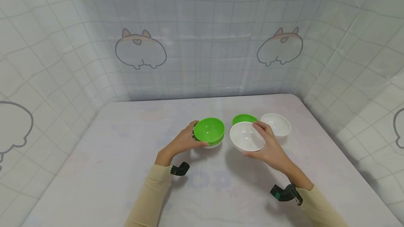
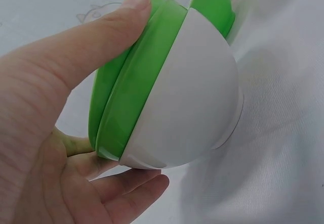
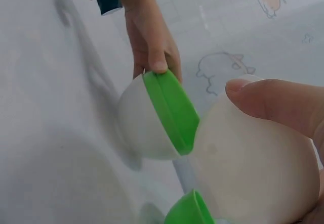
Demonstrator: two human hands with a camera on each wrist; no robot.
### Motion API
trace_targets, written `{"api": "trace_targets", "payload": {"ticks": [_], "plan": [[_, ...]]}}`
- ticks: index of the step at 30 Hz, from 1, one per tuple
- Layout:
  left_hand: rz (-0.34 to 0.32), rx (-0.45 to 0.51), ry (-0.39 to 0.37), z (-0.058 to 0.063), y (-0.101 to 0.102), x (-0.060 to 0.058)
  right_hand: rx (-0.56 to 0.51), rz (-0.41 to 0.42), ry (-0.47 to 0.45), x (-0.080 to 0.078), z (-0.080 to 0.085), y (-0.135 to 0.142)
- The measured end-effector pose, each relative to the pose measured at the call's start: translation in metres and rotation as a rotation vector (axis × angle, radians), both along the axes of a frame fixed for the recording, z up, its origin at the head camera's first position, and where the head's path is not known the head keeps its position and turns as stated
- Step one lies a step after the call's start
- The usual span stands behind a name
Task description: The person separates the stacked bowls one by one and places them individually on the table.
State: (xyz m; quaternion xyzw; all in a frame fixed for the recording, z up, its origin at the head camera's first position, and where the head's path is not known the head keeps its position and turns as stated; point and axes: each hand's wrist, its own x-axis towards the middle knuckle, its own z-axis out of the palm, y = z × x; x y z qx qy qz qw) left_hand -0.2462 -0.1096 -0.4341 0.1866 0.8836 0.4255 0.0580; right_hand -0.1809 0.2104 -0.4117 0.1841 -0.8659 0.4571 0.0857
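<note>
My left hand (image 1: 184,141) grips a nested stack of bowls by its side, thumb on the near rim and fingers round the far side. Two green bowls (image 1: 209,130) sit inside a white bowl (image 2: 190,97) at the bottom of that stack. I cannot tell whether its base touches the table. In my right hand (image 1: 272,151), thumb and fingers pinch another white bowl (image 1: 247,136) by the rim, held above the table just right of the stack. Behind it stands a single green bowl (image 1: 244,118), partly hidden. A further white bowl (image 1: 277,124) rests at the right.
The table (image 1: 120,164) has a pale cloth over it. A grid-patterned curtain (image 1: 208,45) with cartoon animal drawings rises behind the table and along both sides. Dark bands (image 1: 285,192) are strapped on both wrists.
</note>
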Motion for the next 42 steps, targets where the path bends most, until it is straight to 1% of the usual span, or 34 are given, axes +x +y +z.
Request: {"api": "trace_targets", "payload": {"ticks": [8,18,23,27,35,42], "plan": [[0.001,-0.014,-0.005,0.001,-0.002,-0.003,0.020,-0.062,-0.042,0.009,-0.015,0.007],[-0.002,-0.005,-0.007,0.001,-0.003,-0.005,-0.018,-0.058,-0.055,0.018,-0.030,0.009],[0.002,-0.009,-0.012,0.002,-0.003,-0.006,-0.022,-0.055,-0.041,0.021,-0.035,0.008],[-0.007,0.000,-0.011,0.003,-0.003,-0.006,-0.023,-0.054,-0.034,0.022,-0.038,0.008],[-0.002,0.000,-0.009,0.003,-0.003,-0.006,0.005,-0.075,-0.101,0.026,-0.040,0.008],[-0.009,0.009,-0.010,0.004,-0.002,-0.005,0.008,-0.083,-0.115,0.025,-0.046,0.009]]}}
